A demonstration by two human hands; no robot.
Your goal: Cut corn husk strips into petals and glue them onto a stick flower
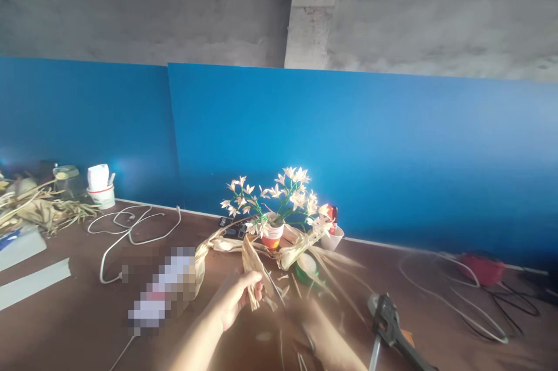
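Observation:
My left hand (239,296) pinches a strip of dried corn husk (250,263), which points up and away from the fingers. My right hand (316,324) is smeared by motion, at the lower middle. From it the thin, dark metal blade of what look like scissors (274,288) reaches to the right edge of the husk; their handles are mostly blurred. Beyond both hands stands a striped paper cup (272,236) with pale husk flowers (299,199) on green stems. More dried husks (292,254) lie around the cup's base.
A black glue gun (387,321) lies to the right. At left are a pixelated power strip (159,289), a white cable (131,231), a white cup (102,195) and a husk pile (47,208). A red object (483,269) sits far right, before the blue partition (370,144).

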